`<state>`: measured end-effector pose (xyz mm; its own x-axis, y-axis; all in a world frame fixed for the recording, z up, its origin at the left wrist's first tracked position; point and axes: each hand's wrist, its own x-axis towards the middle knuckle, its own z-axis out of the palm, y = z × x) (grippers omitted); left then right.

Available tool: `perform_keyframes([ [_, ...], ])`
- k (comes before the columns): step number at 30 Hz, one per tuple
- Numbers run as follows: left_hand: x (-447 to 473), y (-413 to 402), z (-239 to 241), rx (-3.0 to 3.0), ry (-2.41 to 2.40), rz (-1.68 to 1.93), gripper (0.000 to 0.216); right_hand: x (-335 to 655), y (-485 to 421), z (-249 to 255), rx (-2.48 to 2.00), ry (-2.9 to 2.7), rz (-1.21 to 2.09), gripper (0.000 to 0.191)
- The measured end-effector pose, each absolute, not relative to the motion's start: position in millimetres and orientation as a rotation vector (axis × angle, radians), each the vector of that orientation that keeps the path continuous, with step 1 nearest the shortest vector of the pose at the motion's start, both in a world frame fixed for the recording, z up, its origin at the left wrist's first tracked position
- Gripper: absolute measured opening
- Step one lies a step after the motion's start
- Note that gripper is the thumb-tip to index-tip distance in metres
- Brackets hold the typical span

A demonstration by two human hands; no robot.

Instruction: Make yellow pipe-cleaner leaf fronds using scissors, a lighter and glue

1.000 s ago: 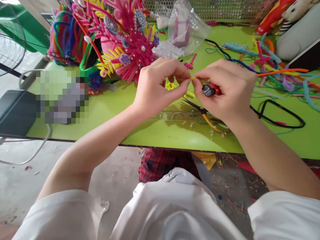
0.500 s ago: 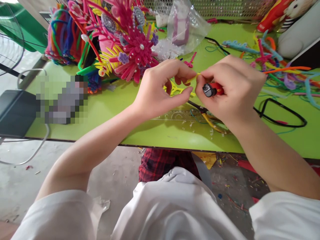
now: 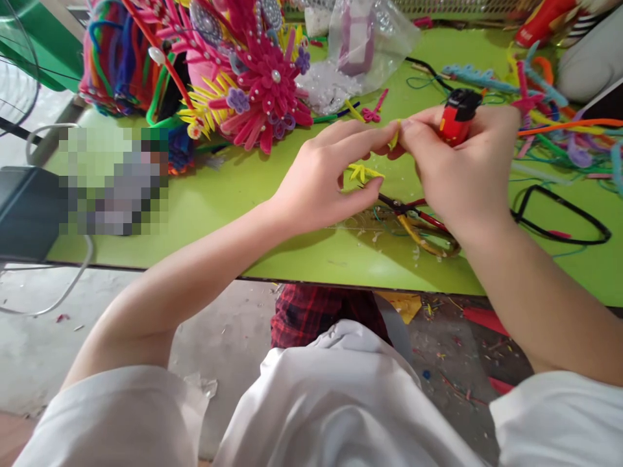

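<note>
My right hand (image 3: pixel 467 162) is closed around a red lighter (image 3: pixel 456 120) with a black top, which points up and away from me. Its thumb and index finger also pinch the end of a small yellow chenille stem piece (image 3: pixel 396 135). The fingertips of my left hand (image 3: pixel 326 168) meet the same piece from the left, with the thumb held apart below. Under the left hand shows a branched yellow chenille piece (image 3: pixel 361 172); whether it is held or lies on the table is unclear. Scissors (image 3: pixel 402 209) with red and yellow handles lie below the hands.
A pink chenille flower arrangement (image 3: pixel 265 78) stands at the back left, beside bundled coloured stems (image 3: pixel 121 58). A plastic bag (image 3: pixel 374 45) is behind the hands. Loose stems (image 3: pixel 545 97) and a black loop (image 3: pixel 564 214) lie right. A clear ruler (image 3: pixel 360 220) lies near the table edge.
My right hand has turned, so the lighter now stands up with its black top away from me. Both hands have shifted slightly right in view, uncovering more of the scissors.
</note>
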<state>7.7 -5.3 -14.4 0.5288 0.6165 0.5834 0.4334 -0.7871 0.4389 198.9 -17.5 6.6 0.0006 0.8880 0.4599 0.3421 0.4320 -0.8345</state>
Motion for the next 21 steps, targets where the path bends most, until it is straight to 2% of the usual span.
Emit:
perform_keyframes([
  [4, 10, -4, -15, 2.609, 0.963, 1.132, 0.052, 196, -13, 1, -1.062, -1.421, 0.717, 0.024],
  [7, 10, -5, -11, 2.579, 1.004, 1.131, 0.047, 195, -10, 3, -1.107, -1.395, 0.792, 0.016],
  [9, 10, -6, -7, 2.508, 1.023, 1.131, 0.041, 195, -9, 7, -1.16, -1.331, 0.949, 0.012],
  [15, 6, -2, 0, 2.243, 1.033, 1.187, 0.023, 203, -7, 17, -1.176, -1.205, 1.528, 0.018],
  [21, 7, 5, -1, 1.948, 0.9, 1.106, 0.013, 205, -11, 23, -1.147, -1.3, 1.699, 0.011],
])
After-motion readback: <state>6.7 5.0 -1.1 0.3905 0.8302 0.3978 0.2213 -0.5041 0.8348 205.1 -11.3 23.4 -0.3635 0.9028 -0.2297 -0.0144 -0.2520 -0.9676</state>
